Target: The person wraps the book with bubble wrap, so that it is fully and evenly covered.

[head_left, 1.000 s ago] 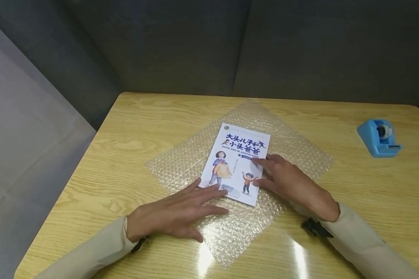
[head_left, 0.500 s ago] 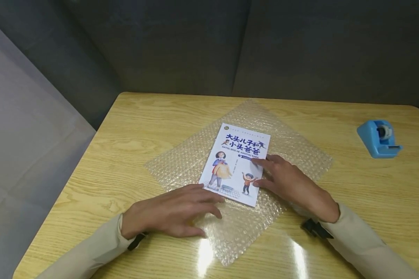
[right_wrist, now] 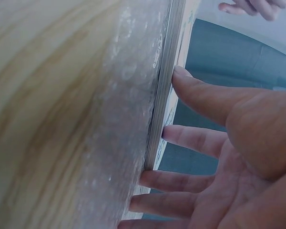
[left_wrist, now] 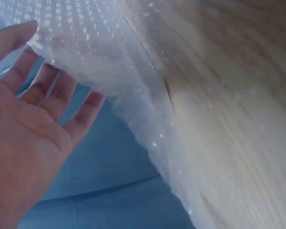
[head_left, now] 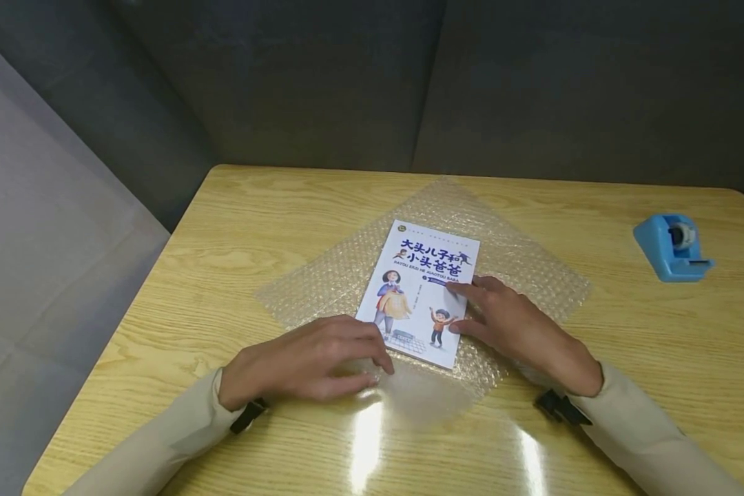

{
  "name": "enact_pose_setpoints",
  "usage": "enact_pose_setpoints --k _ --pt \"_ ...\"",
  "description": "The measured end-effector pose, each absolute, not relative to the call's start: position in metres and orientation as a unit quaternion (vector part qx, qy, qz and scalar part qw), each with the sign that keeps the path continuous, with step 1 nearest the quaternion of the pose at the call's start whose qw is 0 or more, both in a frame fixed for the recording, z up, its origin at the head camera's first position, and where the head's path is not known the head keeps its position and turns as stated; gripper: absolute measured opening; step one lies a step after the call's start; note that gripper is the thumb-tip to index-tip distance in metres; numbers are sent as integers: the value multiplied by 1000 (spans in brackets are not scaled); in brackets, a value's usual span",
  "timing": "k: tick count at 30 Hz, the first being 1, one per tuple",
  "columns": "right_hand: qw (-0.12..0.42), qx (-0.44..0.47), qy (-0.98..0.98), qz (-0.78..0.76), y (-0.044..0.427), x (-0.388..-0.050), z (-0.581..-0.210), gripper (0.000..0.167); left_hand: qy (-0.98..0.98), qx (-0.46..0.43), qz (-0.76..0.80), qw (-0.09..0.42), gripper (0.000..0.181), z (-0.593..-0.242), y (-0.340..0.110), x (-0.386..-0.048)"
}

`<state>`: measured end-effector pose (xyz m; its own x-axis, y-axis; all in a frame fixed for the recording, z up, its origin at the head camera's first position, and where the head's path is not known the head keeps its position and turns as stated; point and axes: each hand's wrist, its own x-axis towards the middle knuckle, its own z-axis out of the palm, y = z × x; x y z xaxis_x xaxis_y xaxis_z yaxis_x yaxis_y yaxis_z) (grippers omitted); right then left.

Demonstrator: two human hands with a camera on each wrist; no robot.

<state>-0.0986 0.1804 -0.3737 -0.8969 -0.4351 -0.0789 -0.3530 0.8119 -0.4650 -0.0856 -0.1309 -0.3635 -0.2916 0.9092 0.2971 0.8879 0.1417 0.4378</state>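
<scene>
A white paperback book (head_left: 417, 293) with blue Chinese lettering and drawn figures lies face up on a sheet of clear bubble wrap (head_left: 325, 282). My left hand (head_left: 313, 358) pinches the sheet's near corner, which is raised and blurred in front of the book. In the left wrist view, thumb and fingers meet at the edge of the bubble wrap (left_wrist: 81, 28). My right hand (head_left: 514, 327) rests on the book's right edge. Its thumb and index finger touch the cover, while other fingertips lie along the side of the page block (right_wrist: 163, 95).
A blue tape dispenser (head_left: 672, 248) with a roll stands at the right on the wooden table (head_left: 223, 234). Dark cloth panels (head_left: 322, 83) rise behind the table, and a pale grey surface (head_left: 49, 227) slopes along the left.
My left hand has moved off the book's lower-left corner, its fingers have curled onto the near corner of the bubble wrap, and that corner has come up. The right hand and book stay put.
</scene>
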Motion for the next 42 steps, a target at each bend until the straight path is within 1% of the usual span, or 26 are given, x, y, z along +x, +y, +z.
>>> enact_pose_setpoints --k 7,13,16,21,26,29,33,38,42 --pt "91 -210 948 -222 180 -99 -374 60 782 545 302 -22 15 -361 -123 -98" --pt "92 -214 948 -218 181 -100 -372 61 831 482 275 -48 15 -359 -111 -105" --pt "89 -219 947 -217 181 -100 -372 57 855 445 260 -49 16 -360 -104 -109" --pt "73 -237 944 -218 183 -100 -373 44 881 400 250 -38 21 -363 -96 -115" --pt "70 -228 943 -230 184 -99 -372 39 893 385 232 -32 23 -366 -91 -120" --pt "69 -222 942 -243 183 -100 -370 38 893 392 218 -38 19 -370 -88 -123" --pt "77 -220 939 -251 184 -100 -369 41 886 420 187 -61 15 -375 -84 -127" --pt "109 -223 934 -256 188 -103 -367 51 885 440 123 -91 13 -379 -79 -129" --pt "130 -231 931 -249 190 -105 -366 60 891 438 87 -83 19 -379 -77 -129"
